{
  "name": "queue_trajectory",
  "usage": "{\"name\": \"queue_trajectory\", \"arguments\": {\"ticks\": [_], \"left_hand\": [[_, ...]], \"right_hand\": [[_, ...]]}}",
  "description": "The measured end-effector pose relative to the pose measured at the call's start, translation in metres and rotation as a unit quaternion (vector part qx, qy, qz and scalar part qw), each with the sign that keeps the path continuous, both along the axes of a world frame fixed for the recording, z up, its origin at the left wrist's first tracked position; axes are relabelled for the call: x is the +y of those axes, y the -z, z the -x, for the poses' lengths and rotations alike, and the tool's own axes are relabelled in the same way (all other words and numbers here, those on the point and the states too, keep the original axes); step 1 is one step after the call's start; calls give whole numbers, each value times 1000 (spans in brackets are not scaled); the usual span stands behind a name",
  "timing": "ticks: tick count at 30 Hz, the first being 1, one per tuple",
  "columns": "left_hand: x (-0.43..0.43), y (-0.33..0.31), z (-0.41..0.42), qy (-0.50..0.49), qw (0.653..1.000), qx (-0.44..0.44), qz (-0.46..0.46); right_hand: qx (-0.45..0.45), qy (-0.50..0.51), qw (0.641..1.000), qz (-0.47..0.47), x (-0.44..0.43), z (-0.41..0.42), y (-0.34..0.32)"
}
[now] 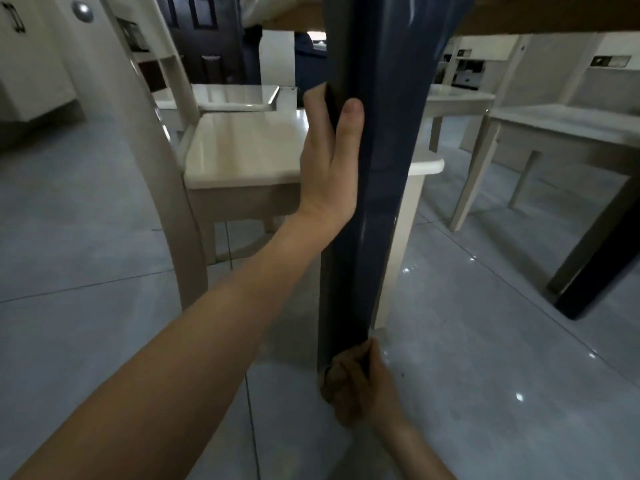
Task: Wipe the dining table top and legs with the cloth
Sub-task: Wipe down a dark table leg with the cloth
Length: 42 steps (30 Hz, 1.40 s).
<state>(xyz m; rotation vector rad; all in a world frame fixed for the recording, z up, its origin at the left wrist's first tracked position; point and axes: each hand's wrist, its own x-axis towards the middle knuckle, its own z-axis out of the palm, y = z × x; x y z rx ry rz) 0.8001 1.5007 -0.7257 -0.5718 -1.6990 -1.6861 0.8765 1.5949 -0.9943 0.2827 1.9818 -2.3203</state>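
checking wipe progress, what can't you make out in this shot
Cloth: head view, not clearly seen; the right hand, dim and blurred at the foot of the table leg, may cover it.
Table top: head view, cut off by the upper edge; only its underside shows.
Fingers of the left hand: tips hidden behind the leg.

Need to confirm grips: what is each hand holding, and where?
Left hand grips the table leg at mid-height; right hand grips its foot. Whether a cloth is under it cannot be told.

Left hand (329, 157) extended high, curled; right hand (356, 382) curled low.
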Motion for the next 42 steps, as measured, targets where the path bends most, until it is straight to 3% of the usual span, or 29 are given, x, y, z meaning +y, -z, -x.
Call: {"name": "queue_trajectory", "arguments": {"ticks": [5,9,12,16,22,27,30,33,34,37,39,42], "left_hand": [[0,-2,-1,3,1000,5,-4],[-3,2,6,-2,1000,7,-12],[-5,5,7,-5,1000,18,-13],[-2,9,7,-2,1000,5,-27],[-3,6,-1,-26,1000,10,-6],[-3,6,-2,-29,999,-20,-10],[-2,7,-1,-35,999,-14,-6],[-3,5,-2,-37,999,-8,-3],[-3,5,-2,-39,999,-7,-2],[-5,4,-3,-27,1000,-9,0],[-5,5,-3,-20,1000,-6,-2],[-4,4,-5,-27,1000,-7,-1]], "right_hand": [[220,78,962,-141,-1,35,-96],[386,118,911,-87,-13,49,-199],[445,118,884,-83,-9,56,-274],[449,138,880,-65,-6,68,-314],[415,215,883,54,-33,55,-242],[415,212,881,-74,-25,53,-313],[433,235,870,2,-15,57,-348],[409,211,881,106,-13,60,-352],[407,200,885,103,-16,59,-350],[399,207,892,-51,-24,57,-345],[386,216,892,-88,-22,55,-345],[372,235,898,-18,-7,53,-360]]}}
